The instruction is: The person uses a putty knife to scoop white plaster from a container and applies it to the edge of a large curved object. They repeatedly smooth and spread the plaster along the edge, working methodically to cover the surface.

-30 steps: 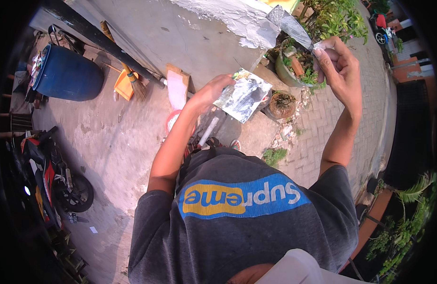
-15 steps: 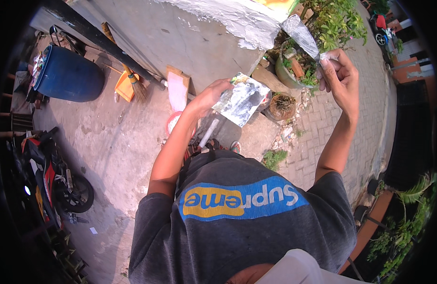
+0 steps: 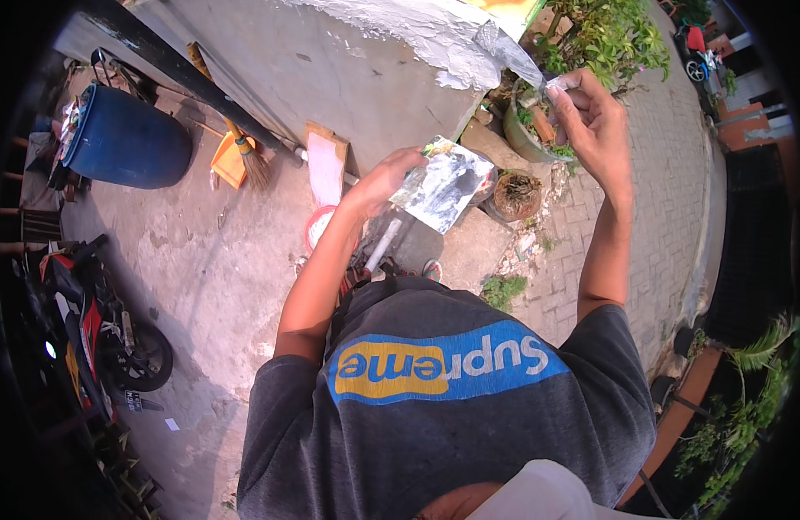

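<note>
My left hand (image 3: 391, 178) grips a square board (image 3: 441, 180) smeared with white and dark grey paste, below the wall. My right hand (image 3: 584, 119) is closed on the handle end of a metal putty knife (image 3: 517, 61), whose blade reaches to the top corner of the grey wall (image 3: 365, 95), where a rough white coat (image 3: 456, 69) covers the upper part. Just right of that corner, behind the knife, are leafy plants and a green pot (image 3: 521, 134).
At left stand a blue barrel (image 3: 127, 139), a broom (image 3: 254, 165), an orange dustpan (image 3: 228, 160) and a parked motorcycle (image 3: 105, 338). A pink-faced board (image 3: 324, 165), a red-rimmed bucket (image 3: 320, 224), a white pipe (image 3: 382, 243) and a brown pot (image 3: 514, 195) are near my feet. Pavers (image 3: 655, 199) run along the right.
My right hand has moved left with the knife, its blade now at the wall's white-coated corner. The left hand and board have come slightly down from a second ago.
</note>
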`<action>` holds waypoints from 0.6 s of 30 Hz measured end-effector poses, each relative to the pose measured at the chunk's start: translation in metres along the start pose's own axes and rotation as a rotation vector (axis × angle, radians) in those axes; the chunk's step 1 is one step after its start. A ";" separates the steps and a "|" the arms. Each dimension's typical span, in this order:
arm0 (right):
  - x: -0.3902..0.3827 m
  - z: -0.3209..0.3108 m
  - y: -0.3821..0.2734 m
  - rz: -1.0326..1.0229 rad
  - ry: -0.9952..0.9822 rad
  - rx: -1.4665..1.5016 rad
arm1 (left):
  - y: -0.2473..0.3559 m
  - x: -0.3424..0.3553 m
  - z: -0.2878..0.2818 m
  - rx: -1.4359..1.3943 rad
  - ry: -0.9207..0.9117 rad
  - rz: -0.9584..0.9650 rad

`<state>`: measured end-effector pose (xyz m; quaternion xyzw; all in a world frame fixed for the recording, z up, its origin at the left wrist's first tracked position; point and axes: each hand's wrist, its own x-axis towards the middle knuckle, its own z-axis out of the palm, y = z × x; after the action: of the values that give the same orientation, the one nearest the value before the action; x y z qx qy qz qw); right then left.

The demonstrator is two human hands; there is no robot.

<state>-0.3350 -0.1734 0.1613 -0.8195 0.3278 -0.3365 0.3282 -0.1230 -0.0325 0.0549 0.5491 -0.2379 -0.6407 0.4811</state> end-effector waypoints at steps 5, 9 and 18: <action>-0.020 -0.033 -0.023 0.136 -0.044 0.062 | -0.003 0.003 -0.003 -0.007 0.017 -0.003; -0.006 -0.011 -0.028 -0.034 -0.092 -0.080 | 0.000 0.006 -0.002 -0.016 -0.035 -0.023; 0.014 0.011 -0.037 -0.137 -0.008 -0.223 | -0.008 0.016 -0.009 -0.019 -0.104 0.014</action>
<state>-0.3071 -0.1596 0.1875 -0.8727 0.3050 -0.3163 0.2127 -0.1164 -0.0410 0.0383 0.5090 -0.2602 -0.6671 0.4777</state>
